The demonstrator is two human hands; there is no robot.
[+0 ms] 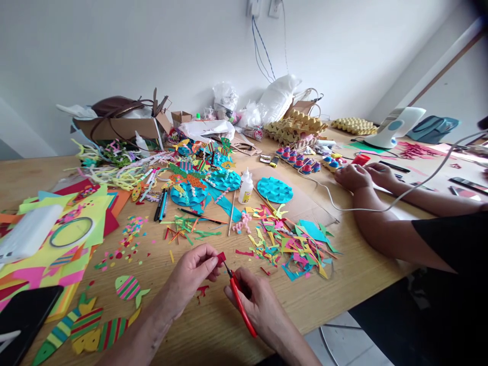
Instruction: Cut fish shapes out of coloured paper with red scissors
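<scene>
Between the thumb and fingers of my left hand (198, 264) is a small piece of red paper (221, 258). My right hand (251, 295) grips red-handled scissors (241, 303), whose tips point at the red paper's edge. Under my hands, small red scraps (203, 290) lie on the wooden table (213, 330). Several striped paper fish sit at the lower left, one of them a green and pink fish (128, 288). Beyond my hands stands a white glue bottle (246, 187), with a pink fuzzy piece (242, 223) in front of it.
Colourful paper scraps (301, 246) spread to the right of centre. Blue-painted rounds (274, 190) lie farther back. At left are coloured sheets (99, 203) and a black phone (26, 317). Another person's hands (354, 178) work at the right, near a white cable (366, 210).
</scene>
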